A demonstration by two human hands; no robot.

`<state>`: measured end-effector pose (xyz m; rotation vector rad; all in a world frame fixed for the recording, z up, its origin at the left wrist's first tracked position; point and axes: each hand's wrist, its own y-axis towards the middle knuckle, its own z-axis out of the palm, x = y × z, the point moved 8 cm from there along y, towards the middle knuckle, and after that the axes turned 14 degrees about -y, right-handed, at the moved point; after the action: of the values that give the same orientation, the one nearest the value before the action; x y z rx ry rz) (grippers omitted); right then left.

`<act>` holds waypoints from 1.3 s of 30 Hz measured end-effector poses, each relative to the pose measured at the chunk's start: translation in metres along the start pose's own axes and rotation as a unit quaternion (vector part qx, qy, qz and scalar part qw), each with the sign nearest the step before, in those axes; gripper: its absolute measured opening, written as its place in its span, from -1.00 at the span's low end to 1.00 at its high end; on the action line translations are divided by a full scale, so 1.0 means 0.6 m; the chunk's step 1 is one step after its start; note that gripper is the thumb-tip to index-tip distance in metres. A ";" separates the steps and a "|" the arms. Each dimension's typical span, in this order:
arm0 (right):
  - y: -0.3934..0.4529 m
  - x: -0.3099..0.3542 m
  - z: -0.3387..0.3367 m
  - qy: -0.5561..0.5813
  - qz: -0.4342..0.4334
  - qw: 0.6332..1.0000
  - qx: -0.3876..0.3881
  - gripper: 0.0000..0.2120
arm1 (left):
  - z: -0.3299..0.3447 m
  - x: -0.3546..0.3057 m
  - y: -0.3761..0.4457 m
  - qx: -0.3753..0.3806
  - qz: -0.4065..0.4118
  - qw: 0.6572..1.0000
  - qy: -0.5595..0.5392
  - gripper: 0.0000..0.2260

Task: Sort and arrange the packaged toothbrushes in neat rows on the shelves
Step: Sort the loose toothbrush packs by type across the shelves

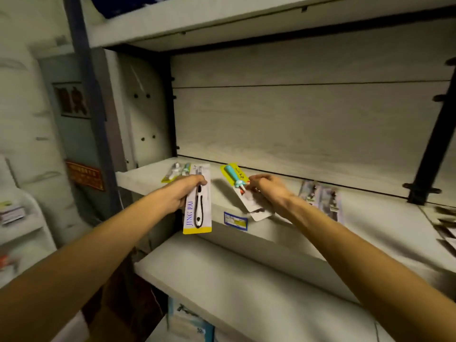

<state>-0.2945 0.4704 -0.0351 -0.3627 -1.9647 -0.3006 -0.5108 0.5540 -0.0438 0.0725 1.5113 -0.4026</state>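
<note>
At the shelving unit, far left: blurred wall with a dark sign (72, 99) and a reddish plaque (85, 174), both unreadable.

Middle shelf (370, 218), left end: one yellow-edged toothbrush pack (176, 171) lies flat near the back, partly hidden behind the left hand.

Left hand (181, 192): fingers curled round the upper half of a white card pack (198, 206) marked "JING PAI", black-and-white brush inside, yellow strip at the bottom. Pack is upright, its lower end hanging in front of the shelf's front edge, top end over the shelf surface. Can't tell if it touches the shelf.

Just right of it, on the shelf's front face: a blue-bordered price label (235, 220).

Right hand (267, 191): fingers bent, pinching a pack with a teal-handled brush (240, 183), yellow top. Pack is tilted, top end leaning left and away, white lower end sticking out past the shelf edge under the wrist. A second white card end shows just beneath it; can't tell if it's a separate pack.

Right of that hand: a few dark-printed packs (322, 198) lying flat side by side on the same shelf, blurred. Far right edge: more packs (445, 223), loosely spread, too blurred to read.

Below: lower shelf (222, 280), with a boxed item (188, 322) under it, unclear.
</note>
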 end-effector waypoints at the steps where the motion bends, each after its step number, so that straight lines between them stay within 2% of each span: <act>1: 0.025 0.008 0.013 -0.021 -0.002 1.000 0.015 -0.84 | -0.013 -0.005 0.016 -0.017 -0.005 1.000 -0.005 -0.87; 5: 0.115 0.031 0.066 -0.076 -0.004 0.996 0.035 -0.85 | -0.066 -0.014 0.072 -0.065 -0.009 0.997 -0.043 -0.87; 11: 0.205 0.051 0.161 -0.037 0.016 0.998 0.055 -0.93 | -0.149 -0.030 0.134 -0.121 0.021 0.992 -0.015 -0.87; 16: 0.252 0.068 0.232 0.030 0.024 0.996 0.079 -0.56 | -0.198 -0.051 0.177 -0.143 0.056 0.988 0.005 -0.89; 22: 0.291 0.096 0.303 0.011 0.001 0.996 0.088 -0.49 | -0.241 -0.061 0.220 -0.108 0.082 0.990 0.030 -0.95; 29: 0.333 0.116 0.345 -0.147 -0.035 0.989 0.007 -0.52 | -0.266 -0.094 0.260 -0.026 0.084 0.994 0.066 -0.97; 35: 0.333 0.103 0.263 -0.250 -0.082 0.959 -0.107 -0.75 | -0.215 -0.114 0.300 0.047 0.094 0.992 0.072 -0.92; 39: 0.296 0.090 0.190 -0.342 -0.084 0.926 -0.135 -0.76 | -0.125 -0.117 0.311 0.122 0.114 0.981 0.101 -0.83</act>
<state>-0.3424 0.6826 -0.0235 -0.5283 -2.6586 -0.6224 -0.5265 0.7645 -0.0182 0.4873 1.6251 -0.4031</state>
